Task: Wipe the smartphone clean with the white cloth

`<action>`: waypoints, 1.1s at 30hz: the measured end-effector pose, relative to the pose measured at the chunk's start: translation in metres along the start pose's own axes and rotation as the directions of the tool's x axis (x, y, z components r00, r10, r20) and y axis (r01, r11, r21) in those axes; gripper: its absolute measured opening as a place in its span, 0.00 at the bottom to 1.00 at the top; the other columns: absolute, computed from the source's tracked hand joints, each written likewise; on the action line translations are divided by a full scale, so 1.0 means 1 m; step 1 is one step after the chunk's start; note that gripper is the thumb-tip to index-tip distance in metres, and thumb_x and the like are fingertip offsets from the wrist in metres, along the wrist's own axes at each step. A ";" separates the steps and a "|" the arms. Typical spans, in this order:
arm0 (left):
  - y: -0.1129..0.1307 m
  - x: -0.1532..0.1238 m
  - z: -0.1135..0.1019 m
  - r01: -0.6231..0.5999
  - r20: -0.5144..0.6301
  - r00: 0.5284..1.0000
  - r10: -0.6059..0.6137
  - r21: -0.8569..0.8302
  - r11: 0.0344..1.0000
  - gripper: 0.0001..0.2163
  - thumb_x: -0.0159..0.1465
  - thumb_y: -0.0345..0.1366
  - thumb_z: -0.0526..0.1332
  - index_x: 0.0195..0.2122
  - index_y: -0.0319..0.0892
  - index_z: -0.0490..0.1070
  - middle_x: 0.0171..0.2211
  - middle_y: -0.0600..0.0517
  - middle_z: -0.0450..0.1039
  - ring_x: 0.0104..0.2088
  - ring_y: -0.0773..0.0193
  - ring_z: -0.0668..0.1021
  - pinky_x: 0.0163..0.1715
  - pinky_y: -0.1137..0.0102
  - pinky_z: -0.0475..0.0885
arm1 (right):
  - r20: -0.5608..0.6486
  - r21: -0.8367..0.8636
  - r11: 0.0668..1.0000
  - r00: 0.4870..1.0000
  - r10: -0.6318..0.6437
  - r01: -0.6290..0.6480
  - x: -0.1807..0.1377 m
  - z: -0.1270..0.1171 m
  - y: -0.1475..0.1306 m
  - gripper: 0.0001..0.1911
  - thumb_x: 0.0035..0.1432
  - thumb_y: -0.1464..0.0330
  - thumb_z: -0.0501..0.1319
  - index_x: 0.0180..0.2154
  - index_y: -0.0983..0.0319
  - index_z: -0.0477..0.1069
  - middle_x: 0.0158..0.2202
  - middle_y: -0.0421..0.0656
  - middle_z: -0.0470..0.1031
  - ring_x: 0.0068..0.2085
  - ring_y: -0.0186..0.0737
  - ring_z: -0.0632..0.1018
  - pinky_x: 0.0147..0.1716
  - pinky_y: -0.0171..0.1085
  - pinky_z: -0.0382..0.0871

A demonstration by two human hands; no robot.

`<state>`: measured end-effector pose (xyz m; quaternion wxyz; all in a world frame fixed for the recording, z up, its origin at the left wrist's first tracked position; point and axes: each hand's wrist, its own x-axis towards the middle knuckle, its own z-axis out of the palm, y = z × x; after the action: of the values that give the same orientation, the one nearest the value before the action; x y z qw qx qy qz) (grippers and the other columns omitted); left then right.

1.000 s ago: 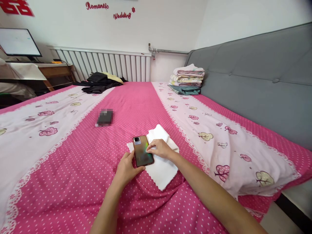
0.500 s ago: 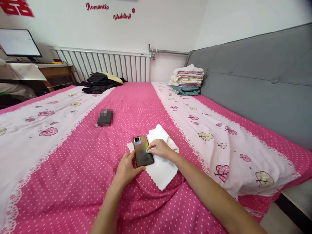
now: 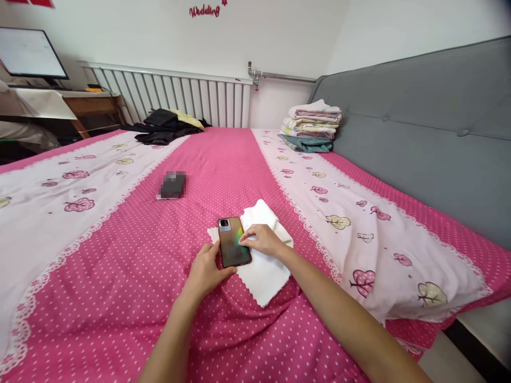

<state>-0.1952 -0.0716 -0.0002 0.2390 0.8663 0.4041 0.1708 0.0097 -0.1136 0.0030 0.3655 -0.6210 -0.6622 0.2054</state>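
A smartphone (image 3: pixel 231 251) lies back up on a white cloth (image 3: pixel 265 282), its camera block at the far left corner. Its shiny back throws a green-yellow glare. My left hand (image 3: pixel 205 268) grips the phone by its left side and near end, thumb along the bottom edge. From the right, my right hand (image 3: pixel 261 239) rests at the phone's right edge with fingertips pinched together on its back. A bit of white shows at those fingertips, seemingly the cloth; the palm hides most of it.
Both stand on a bed with a pink dotted cover (image 3: pixel 215 159). A dark blurred object (image 3: pixel 172 185) lies farther left. Dark clothes (image 3: pixel 163 127) lie by the radiator (image 3: pixel 171 96); folded bedding (image 3: pixel 313 125) is stacked against the grey headboard (image 3: pixel 419 106).
The view has tilted slightly downward, so the scene's far part sits higher. Both hands keep their places on the phone; the right fingertips have barely shifted.
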 end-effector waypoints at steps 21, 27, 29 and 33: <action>0.002 -0.002 0.000 0.006 -0.001 1.000 -0.006 -0.005 1.000 0.33 0.49 0.43 0.66 0.56 0.36 0.63 0.36 0.47 0.67 0.38 0.52 0.73 0.38 0.62 0.69 | 0.001 -0.008 0.999 0.999 0.036 -0.036 -0.001 0.000 0.000 0.05 0.50 0.72 0.65 0.31 0.59 0.79 0.34 0.41 0.79 0.37 0.37 0.77 0.41 0.34 0.68; 0.000 -0.001 0.001 0.006 0.028 1.000 -0.007 0.020 1.000 0.34 0.50 0.43 0.66 0.57 0.34 0.61 0.37 0.46 0.65 0.38 0.52 0.72 0.38 0.63 0.69 | -0.003 0.001 1.000 1.000 0.014 -0.014 -0.001 0.000 0.002 0.05 0.50 0.72 0.65 0.31 0.60 0.79 0.34 0.41 0.79 0.37 0.37 0.77 0.41 0.34 0.67; 0.000 -0.001 0.001 0.004 0.033 0.999 -0.005 0.031 1.000 0.33 0.50 0.43 0.66 0.56 0.34 0.62 0.38 0.45 0.65 0.39 0.52 0.72 0.38 0.63 0.68 | -0.004 0.004 1.000 1.000 0.010 -0.010 -0.001 0.001 0.002 0.05 0.50 0.72 0.65 0.31 0.60 0.79 0.33 0.41 0.79 0.37 0.37 0.77 0.41 0.34 0.67; 0.001 0.000 0.000 0.003 0.026 1.000 -0.004 0.040 0.999 0.32 0.50 0.44 0.66 0.54 0.34 0.64 0.37 0.46 0.66 0.39 0.51 0.72 0.38 0.63 0.68 | -0.003 0.009 1.000 1.000 0.013 -0.013 -0.001 0.001 0.003 0.05 0.50 0.72 0.65 0.31 0.60 0.79 0.34 0.41 0.79 0.37 0.37 0.77 0.41 0.34 0.67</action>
<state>-0.1944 -0.0725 0.0006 0.2271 0.8724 0.4057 0.1507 0.0111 -0.1136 -0.0002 0.3681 -0.6240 -0.6566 0.2097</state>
